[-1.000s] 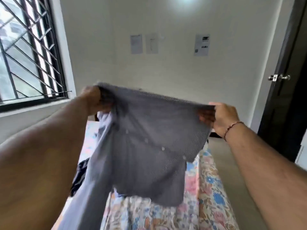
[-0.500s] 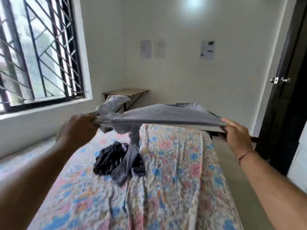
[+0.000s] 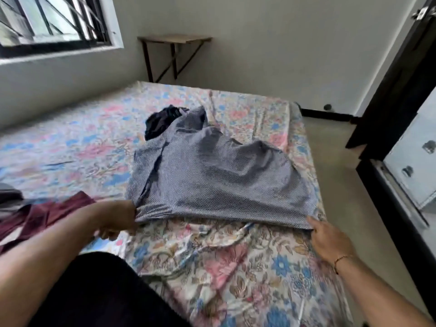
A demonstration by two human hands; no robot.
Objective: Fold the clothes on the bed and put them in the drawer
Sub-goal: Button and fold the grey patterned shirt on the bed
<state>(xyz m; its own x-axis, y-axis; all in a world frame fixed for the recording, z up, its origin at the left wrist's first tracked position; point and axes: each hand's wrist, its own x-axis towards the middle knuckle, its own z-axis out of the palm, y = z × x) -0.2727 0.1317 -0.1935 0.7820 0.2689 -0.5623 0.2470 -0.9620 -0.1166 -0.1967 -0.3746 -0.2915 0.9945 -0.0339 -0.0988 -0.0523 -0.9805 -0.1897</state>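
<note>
A grey-blue shirt [image 3: 217, 182] with a fine dotted weave is lying spread on the flowered sheet of the bed [image 3: 236, 267], near its right edge. Its cloth is puffing up in soft humps, and a sleeve is trailing toward a dark garment [image 3: 162, 121] bunched just beyond it. The left hand [image 3: 118, 218] is pinching the shirt's near left corner, fingers curled. The right hand [image 3: 328, 239] is gripping the near right corner. A maroon garment [image 3: 44, 215] is lying at the left, beside the left forearm.
</note>
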